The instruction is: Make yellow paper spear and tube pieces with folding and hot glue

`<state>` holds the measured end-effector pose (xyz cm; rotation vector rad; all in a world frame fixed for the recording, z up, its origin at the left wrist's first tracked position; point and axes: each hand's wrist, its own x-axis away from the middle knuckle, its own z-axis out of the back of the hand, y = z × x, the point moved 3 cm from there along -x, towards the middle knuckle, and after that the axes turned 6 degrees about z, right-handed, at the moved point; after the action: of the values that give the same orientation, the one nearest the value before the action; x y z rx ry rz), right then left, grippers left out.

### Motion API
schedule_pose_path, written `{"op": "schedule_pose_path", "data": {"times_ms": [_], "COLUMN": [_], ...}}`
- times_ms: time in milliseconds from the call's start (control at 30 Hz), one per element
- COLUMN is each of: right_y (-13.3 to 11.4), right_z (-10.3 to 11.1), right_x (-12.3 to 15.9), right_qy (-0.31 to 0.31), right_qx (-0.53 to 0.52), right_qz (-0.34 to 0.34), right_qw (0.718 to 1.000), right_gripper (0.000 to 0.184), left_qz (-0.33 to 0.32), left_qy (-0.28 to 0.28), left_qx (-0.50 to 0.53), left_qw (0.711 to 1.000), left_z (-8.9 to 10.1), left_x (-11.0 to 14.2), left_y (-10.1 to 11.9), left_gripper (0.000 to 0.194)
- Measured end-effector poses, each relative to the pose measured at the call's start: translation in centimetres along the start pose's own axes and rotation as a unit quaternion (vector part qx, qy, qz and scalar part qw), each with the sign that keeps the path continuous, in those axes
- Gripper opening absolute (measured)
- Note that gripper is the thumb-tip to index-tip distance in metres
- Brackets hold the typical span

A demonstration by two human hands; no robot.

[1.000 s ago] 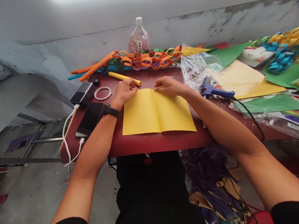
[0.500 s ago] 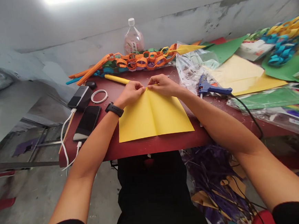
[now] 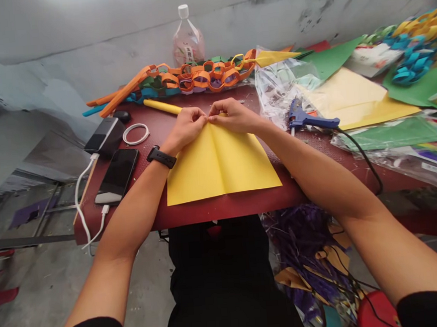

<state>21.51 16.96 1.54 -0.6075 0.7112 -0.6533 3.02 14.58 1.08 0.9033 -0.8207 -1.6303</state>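
A sheet of yellow paper (image 3: 222, 163) with a crease down its middle lies near the front edge of the dark red table (image 3: 196, 216). At its far edge my left hand (image 3: 190, 125) pinches the paper just left of the crease. My right hand (image 3: 232, 116) pinches it just right of the crease, thumbs and fingertips almost meeting. The paper rises a little along the fold. Behind my left hand lies a rolled yellow paper tube (image 3: 162, 106), its right end hidden by that hand.
Left of my arm are a phone (image 3: 118, 174), a power bank (image 3: 105, 134) and a white ring (image 3: 136, 133). Paper chains (image 3: 196, 78) and a bottle (image 3: 188, 42) stand along the back. A blue glue gun (image 3: 313, 119), a plastic bag (image 3: 278, 88) and coloured sheets (image 3: 368, 96) lie right.
The camera view has shifted slightly, so most things appear higher and further left. Both hands keep their pinch on the paper's far edge, with the fingertips a little closer together.
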Motion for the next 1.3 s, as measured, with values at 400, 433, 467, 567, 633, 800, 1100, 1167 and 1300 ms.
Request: {"op": "schedule_pose_path", "data": {"times_ms": [400,433,467,567,633,800,1100,1167,1300], "right_y": [-1.5,-1.4,-1.3,-1.0,-0.6,0.4,1.2,1.4,1.3], "right_z": [-0.4,-0.4,-0.3,0.5,1.3,2.6,2.5,2.6,3.3], "right_x": [0.1,0.1,0.2,0.4,0.7,1.3,1.1,1.1,1.5], "right_qy": [0.033,0.039,0.044,0.056,0.049,-0.001,0.015,0.024,0.04], "right_qx": [0.04,0.04,0.04,0.034,0.021,-0.004,-0.002,0.001,-0.01], "right_qz": [-0.036,-0.034,-0.035,-0.036,-0.038,-0.051,-0.059,-0.066,-0.083], "right_qw": [0.998,0.998,0.998,0.997,0.998,0.999,0.998,0.998,0.996], "right_gripper": [0.015,0.016,0.018,0.022,0.029,0.058,0.074,0.073,0.065], "left_qz": [0.066,0.076,0.076,0.04,0.012,-0.047,-0.039,-0.044,-0.035], "left_qy": [-0.013,-0.014,-0.014,-0.008,-0.009,-0.033,-0.025,-0.009,0.011], "left_qx": [0.076,0.087,0.09,0.066,0.033,-0.033,-0.047,-0.044,-0.031], "left_qw": [0.995,0.993,0.993,0.997,0.999,0.998,0.998,0.998,0.999], "left_z": [-0.2,-0.2,-0.1,0.9,1.8,3.3,3.3,3.4,3.8], "left_x": [0.2,0.2,0.2,0.2,0.2,0.3,-0.3,-0.4,-0.6], "left_y": [-0.1,-0.1,-0.1,-0.3,-0.5,-1.1,-2.0,-2.2,-2.7], "left_gripper": [0.025,0.026,0.025,0.025,0.024,0.027,0.045,0.044,0.035]}}
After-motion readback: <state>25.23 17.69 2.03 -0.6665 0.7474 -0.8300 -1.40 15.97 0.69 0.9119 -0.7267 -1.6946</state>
